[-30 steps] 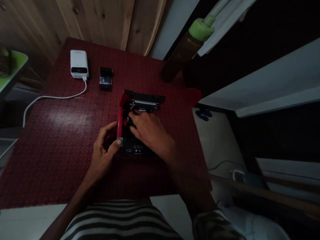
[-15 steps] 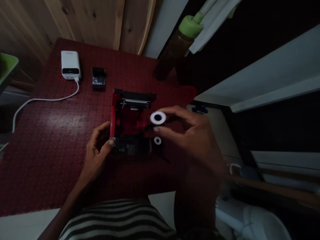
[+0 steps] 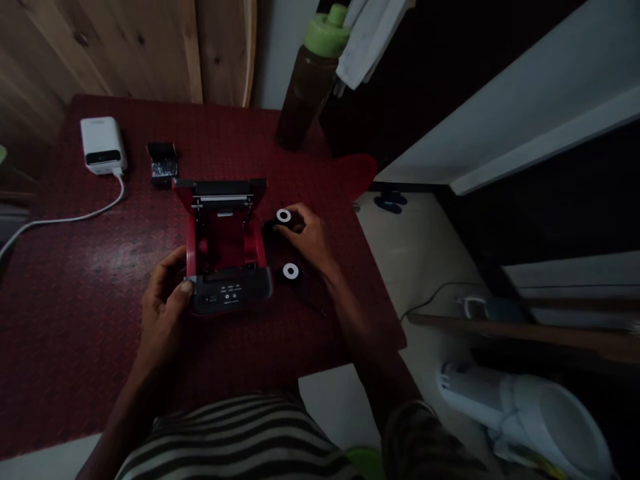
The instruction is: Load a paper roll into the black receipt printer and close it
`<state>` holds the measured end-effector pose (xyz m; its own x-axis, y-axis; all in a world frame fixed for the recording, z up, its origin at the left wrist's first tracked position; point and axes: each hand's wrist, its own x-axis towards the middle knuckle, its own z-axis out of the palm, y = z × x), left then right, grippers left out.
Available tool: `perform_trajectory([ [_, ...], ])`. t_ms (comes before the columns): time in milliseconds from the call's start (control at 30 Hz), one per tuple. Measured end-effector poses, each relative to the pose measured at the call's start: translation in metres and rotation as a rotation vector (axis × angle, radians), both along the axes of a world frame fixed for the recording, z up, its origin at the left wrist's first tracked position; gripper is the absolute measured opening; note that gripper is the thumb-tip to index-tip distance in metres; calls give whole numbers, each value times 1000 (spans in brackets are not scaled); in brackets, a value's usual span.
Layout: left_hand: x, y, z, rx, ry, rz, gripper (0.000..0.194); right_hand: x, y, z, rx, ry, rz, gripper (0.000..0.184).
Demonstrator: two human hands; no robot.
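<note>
A small red and black printer (image 3: pixel 230 290) stands on the table with its lid (image 3: pixel 223 193) raised and its red inside showing. My left hand (image 3: pixel 163 303) grips the printer's front left corner, thumb on the black panel and fingers along the side. Just right of the printer, my right hand (image 3: pixel 310 237) holds a small dark roll (image 3: pixel 283 216) between thumb and fingers, its white ring end facing up. A second dark roll (image 3: pixel 291 271) with the same white ring end lies nearer me, a dark strip trailing from it. Whether the held roll touches the table I cannot tell.
A white power bank (image 3: pixel 103 143) with a white cable lies at the back left, beside a small black object (image 3: pixel 163 162). A brown bottle with a green cap (image 3: pixel 307 87) stands at the back edge. Something red (image 3: pixel 357 177) juts out at the table's right edge.
My right hand has moved away from me with the roll, from over the printer's right side down to the table beside it. My left hand keeps its hold; the view has shifted.
</note>
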<state>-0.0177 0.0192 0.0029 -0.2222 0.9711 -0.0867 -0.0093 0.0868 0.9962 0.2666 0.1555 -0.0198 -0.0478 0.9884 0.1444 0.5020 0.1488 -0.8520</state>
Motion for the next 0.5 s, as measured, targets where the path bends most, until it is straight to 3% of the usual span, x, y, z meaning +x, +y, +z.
perform_trajectory([
  [200,0,1,2,25,49,0,54,8,-5,-7,-28,30,21,38],
  [300,0,2,4,30,44,7,53,24,-24,-4,-48,32,-4,49],
  [400,0,2,3,26,47,18,54,41,-60,3,-47,-44,-64,29],
  [500,0,2,3,6,34,9,51,44,-96,9,-71,-77,-14,14],
])
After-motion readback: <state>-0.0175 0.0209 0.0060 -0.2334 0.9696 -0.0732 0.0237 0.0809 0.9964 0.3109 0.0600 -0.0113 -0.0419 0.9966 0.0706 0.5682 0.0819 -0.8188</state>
